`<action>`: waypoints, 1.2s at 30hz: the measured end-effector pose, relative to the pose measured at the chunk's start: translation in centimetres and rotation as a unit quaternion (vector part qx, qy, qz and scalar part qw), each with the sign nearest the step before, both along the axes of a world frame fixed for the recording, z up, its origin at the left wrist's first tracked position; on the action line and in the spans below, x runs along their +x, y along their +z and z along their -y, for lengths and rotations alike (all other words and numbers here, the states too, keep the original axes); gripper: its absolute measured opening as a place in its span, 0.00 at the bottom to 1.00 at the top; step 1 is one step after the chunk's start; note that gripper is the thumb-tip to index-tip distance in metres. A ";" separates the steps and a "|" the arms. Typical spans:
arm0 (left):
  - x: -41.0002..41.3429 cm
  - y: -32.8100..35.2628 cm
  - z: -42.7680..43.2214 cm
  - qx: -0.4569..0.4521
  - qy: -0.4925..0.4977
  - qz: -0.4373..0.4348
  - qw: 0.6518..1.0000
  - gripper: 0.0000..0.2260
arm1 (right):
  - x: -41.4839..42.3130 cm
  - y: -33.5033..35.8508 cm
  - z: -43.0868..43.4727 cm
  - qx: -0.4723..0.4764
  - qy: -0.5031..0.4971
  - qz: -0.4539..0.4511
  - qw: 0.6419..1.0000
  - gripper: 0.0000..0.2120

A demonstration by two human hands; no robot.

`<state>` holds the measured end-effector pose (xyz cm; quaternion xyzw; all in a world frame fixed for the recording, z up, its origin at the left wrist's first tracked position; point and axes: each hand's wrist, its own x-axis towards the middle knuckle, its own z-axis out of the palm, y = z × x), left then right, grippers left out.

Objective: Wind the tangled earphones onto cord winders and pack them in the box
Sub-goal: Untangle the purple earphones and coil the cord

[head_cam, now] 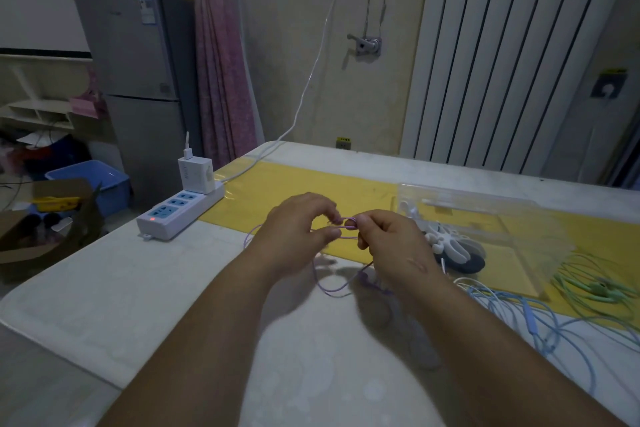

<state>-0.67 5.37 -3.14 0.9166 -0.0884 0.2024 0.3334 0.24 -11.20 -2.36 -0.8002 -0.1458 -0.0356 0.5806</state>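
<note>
Purple earphones (332, 289) hang in loops between my two hands above the table. My left hand (294, 232) pinches the purple cord with thumb and fingers. My right hand (388, 239) pinches a small purple bundle of the same cord at its fingertips; whether a winder is inside I cannot tell. A clear plastic box (485, 218) lies open to the right on the yellow mat (277, 194). White cord winders (446, 241) lie beside it. Blue earphones (530, 319) and green earphones (602, 291) lie tangled at the right.
A white power strip (176, 215) with a charger plugged in sits at the table's left edge, its cable running up the wall. A radiator stands behind the table. Past the left edge, on the floor, are a cardboard box and a blue bin.
</note>
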 end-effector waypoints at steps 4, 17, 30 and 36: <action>-0.2 0.4 0.3 -0.066 0.032 0.002 0.997 0.04 | -0.1 0.1 -0.1 0.047 0.009 -0.036 0.998 0.13; -1.1 1.1 -0.7 -0.074 0.271 0.174 0.944 0.06 | -0.1 0.6 0.4 0.027 0.008 -0.029 0.999 0.09; -1.2 1.5 -1.2 -0.128 0.400 0.149 0.895 0.02 | 0.3 0.2 0.6 0.039 0.010 -0.051 0.998 0.06; -0.9 1.3 -2.0 -0.146 0.438 0.108 0.881 0.01 | 0.9 -0.1 0.5 0.051 -0.010 -0.029 0.998 0.07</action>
